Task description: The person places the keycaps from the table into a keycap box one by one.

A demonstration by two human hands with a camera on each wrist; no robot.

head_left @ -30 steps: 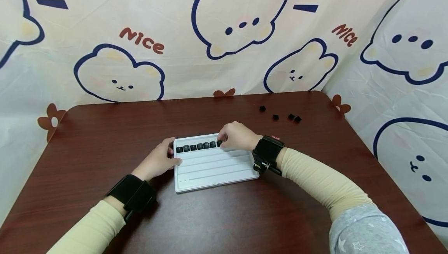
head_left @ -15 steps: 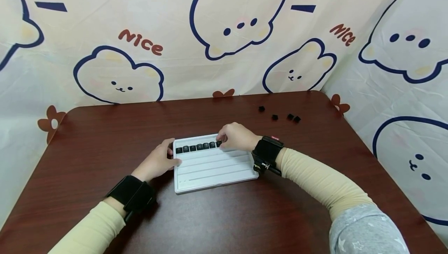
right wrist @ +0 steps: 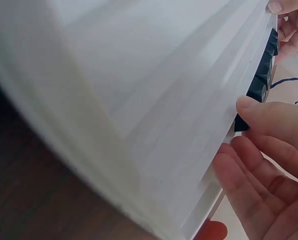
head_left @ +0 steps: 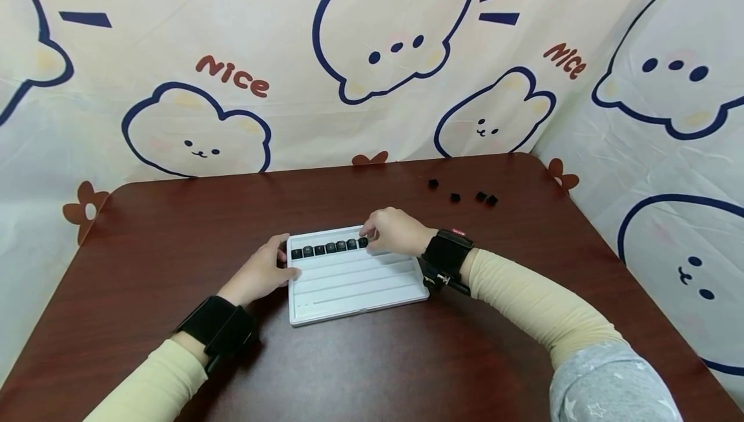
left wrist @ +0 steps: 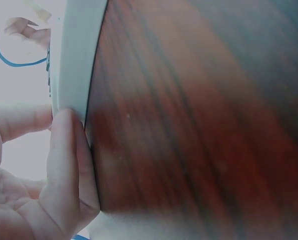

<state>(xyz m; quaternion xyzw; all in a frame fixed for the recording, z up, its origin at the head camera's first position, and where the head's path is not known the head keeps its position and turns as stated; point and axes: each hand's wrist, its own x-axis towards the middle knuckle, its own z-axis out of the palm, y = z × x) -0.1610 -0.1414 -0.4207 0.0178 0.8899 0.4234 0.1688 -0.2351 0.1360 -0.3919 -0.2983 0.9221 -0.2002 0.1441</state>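
Observation:
A white ridged tray (head_left: 354,286) lies on the table, with several black keycaps (head_left: 330,247) lined up along its far slot. At the row's right end, my right hand (head_left: 398,231) pinches the last keycap (right wrist: 241,123) between thumb and forefinger. The right wrist view shows that keycap standing in line with the others, its lower part hidden. My left hand (head_left: 261,273) grips the tray's left edge, thumb on top. In the left wrist view, the fingers (left wrist: 64,155) lie against the tray's side wall (left wrist: 79,55).
Several loose black items, seemingly keycaps too, lie at the table's far right: one (head_left: 433,183) farthest back, another (head_left: 455,198) nearer, and a close pair (head_left: 481,196). A printed cloth (head_left: 325,118) hangs behind and to the right of the brown table (head_left: 360,370).
The head view has tilted slightly, so everything sits a little lower in it. Both hands keep their places on the tray and the end keycap, with barely any finger movement.

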